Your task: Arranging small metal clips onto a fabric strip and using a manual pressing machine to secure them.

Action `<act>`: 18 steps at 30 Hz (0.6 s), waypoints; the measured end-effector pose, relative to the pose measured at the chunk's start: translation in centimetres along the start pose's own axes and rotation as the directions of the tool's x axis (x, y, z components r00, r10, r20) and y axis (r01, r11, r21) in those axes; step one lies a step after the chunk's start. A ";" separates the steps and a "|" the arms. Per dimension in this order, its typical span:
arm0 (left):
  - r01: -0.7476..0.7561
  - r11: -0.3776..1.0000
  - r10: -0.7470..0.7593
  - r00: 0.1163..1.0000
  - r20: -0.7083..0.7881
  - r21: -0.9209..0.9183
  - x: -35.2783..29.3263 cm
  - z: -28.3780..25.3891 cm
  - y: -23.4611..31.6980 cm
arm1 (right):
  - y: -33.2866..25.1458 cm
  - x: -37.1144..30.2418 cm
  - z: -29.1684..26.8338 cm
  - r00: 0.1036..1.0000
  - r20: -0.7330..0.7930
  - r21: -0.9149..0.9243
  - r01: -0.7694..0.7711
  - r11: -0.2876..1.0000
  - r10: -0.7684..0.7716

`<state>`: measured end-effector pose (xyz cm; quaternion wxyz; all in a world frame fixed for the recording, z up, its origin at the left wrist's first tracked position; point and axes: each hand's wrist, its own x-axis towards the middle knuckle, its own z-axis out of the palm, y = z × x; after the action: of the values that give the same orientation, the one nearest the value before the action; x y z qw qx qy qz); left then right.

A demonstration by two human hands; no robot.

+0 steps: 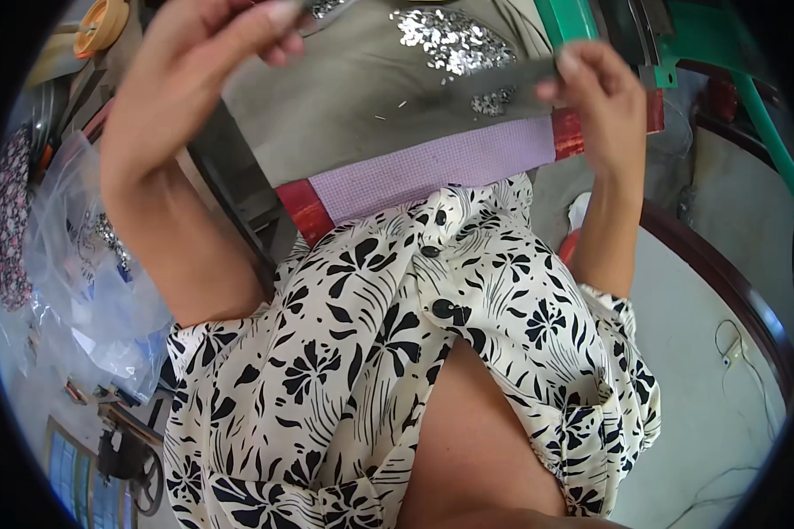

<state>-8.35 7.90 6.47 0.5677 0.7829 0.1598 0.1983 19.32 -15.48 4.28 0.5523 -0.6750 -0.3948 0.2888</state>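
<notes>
At the top left, my left hand [229,40] is raised, with thumb and fingers pinched together. Whatever they grip is blurred and partly cut off by the picture's edge. My right hand [595,88] pinches one end of a flat dark grey strip [512,78], which points left over the work surface. Beneath and beyond the strip lies a spread of small shiny silver pieces [459,44]. A smaller clump of silver pieces [492,101] sits just below it. Two tiny slivers lie apart on the grey-green work surface [326,123].
A lilac woven cloth strip [432,167] with red ends runs along the near edge, against my patterned shirt. Green machine parts [565,19] stand at the upper right. Clear plastic bags [97,300] hang at left, below an orange round part [101,26]. Cables [741,353] lie at right.
</notes>
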 end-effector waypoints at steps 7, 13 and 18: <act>0.460 0.886 -0.368 0.779 0.507 -0.063 0.5 9.2 -3.2 | 10.4 -6.6 -5.4 0.861 -0.351 0.235 -0.300 0.925 0.368; 0.404 0.889 -0.445 0.874 0.194 0.218 -2.9 13.3 -3.8 | 10.2 -5.3 -1.8 0.839 -0.490 -0.144 -0.347 0.927 0.238; 0.225 0.900 -0.302 0.939 0.162 0.372 -4.5 13.2 -3.9 | 10.6 -6.8 -0.8 0.836 -0.545 -0.416 -0.204 0.886 -0.064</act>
<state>-5.90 -3.98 -1.46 0.4558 0.8585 0.2349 0.0017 18.76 -22.51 -6.21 0.4551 -0.8539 -0.2525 0.0041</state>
